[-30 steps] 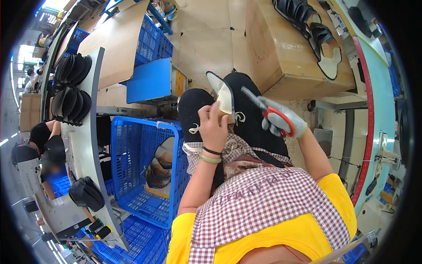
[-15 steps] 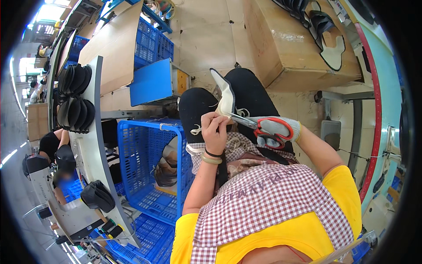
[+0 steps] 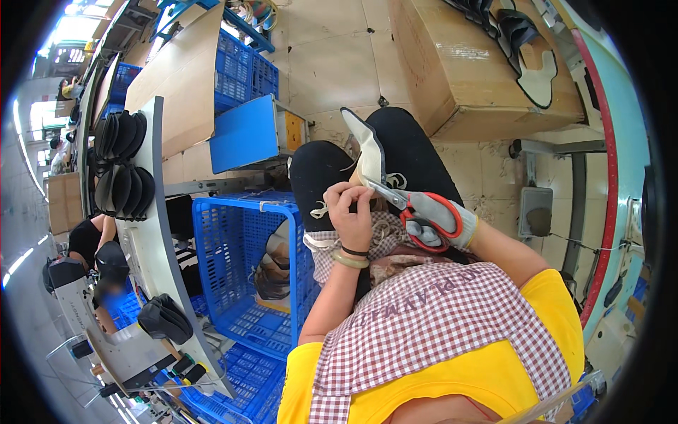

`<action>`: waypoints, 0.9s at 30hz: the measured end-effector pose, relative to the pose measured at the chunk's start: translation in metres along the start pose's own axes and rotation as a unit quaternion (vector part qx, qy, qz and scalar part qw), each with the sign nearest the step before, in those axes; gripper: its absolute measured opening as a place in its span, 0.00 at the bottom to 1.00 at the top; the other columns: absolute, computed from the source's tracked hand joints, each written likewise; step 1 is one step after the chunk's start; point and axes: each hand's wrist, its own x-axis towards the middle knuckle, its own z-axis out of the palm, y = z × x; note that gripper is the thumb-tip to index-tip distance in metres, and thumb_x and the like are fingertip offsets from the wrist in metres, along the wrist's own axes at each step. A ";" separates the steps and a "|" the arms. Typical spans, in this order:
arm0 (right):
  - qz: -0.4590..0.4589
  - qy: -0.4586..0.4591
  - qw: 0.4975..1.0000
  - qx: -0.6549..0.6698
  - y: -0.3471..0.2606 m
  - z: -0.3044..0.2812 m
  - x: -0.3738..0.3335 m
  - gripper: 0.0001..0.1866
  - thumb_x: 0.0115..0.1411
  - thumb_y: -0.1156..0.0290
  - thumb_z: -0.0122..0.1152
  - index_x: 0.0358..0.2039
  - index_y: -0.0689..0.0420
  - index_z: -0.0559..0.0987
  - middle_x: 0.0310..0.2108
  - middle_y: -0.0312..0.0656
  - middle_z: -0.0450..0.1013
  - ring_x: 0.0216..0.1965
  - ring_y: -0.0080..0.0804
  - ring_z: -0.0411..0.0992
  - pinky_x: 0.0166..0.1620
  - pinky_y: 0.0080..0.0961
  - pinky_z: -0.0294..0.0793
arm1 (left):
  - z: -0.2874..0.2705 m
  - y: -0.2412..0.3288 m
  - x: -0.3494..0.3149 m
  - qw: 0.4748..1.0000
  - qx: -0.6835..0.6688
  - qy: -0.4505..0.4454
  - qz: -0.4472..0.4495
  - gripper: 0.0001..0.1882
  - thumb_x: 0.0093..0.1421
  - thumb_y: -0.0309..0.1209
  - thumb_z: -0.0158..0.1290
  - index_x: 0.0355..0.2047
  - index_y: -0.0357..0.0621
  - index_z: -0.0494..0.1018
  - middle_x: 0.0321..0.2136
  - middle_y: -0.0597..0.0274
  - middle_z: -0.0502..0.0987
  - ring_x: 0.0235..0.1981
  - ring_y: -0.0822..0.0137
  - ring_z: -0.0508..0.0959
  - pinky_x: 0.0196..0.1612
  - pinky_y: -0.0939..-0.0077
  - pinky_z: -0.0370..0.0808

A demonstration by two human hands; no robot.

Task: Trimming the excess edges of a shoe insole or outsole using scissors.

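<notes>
My left hand (image 3: 351,212) is closed on the near end of a cream shoe upper piece (image 3: 370,152) with a dark edge, which reaches up over my lap. In my gloved right hand (image 3: 438,220) is a pair of scissors with red handles (image 3: 452,209). Their metal blades (image 3: 388,193) point left and meet the edge of the piece beside my left fingertips. How far the blades are apart is hard to make out. Pale trimmed strips (image 3: 319,210) lie on my dark trousers and on the checked apron (image 3: 424,311).
A blue plastic crate (image 3: 244,328) with cut material inside stands to my left. Beyond it, a narrow bench (image 3: 152,261) carries stacked black pieces (image 3: 124,189) and a sewing machine (image 3: 99,325). A cardboard box (image 3: 487,78) holding more uppers is ahead right. Another person sits far left.
The scissors have turned a little, with their handles lower and further left. The shoe upper piece has shifted slightly, and the left hand still grips it.
</notes>
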 end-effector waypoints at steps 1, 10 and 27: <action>-0.001 0.001 1.000 0.001 0.004 0.000 0.001 0.24 0.62 0.49 0.54 0.51 0.52 0.69 0.23 0.31 0.70 0.16 0.12 0.62 0.17 0.08 0.60 | 0.002 0.002 -0.001 0.998 -0.014 0.016 -0.060 0.04 0.53 0.24 0.60 0.28 0.37 0.76 0.33 0.59 0.72 0.32 0.71 0.73 0.35 0.79 0.71; -0.042 -0.019 0.996 0.081 0.023 -0.002 -0.006 0.26 0.65 0.50 0.49 0.58 0.49 0.65 0.25 0.33 0.71 0.15 0.13 0.62 0.17 0.10 0.61 | 0.005 -0.008 -0.008 0.840 -0.395 -0.101 -0.359 0.05 0.62 0.27 0.53 0.33 0.38 0.73 0.28 0.68 0.75 0.29 0.77 0.74 0.38 0.84 0.72; -0.058 0.083 0.991 0.083 0.031 0.026 -0.018 0.28 0.65 0.50 0.49 0.63 0.41 0.61 0.22 0.30 0.67 0.15 0.13 0.59 0.16 0.10 0.58 | 0.015 -0.009 -0.043 0.803 -0.433 -0.207 -0.352 0.03 0.61 0.24 0.52 0.35 0.40 0.71 0.30 0.72 0.73 0.32 0.81 0.70 0.38 0.88 0.66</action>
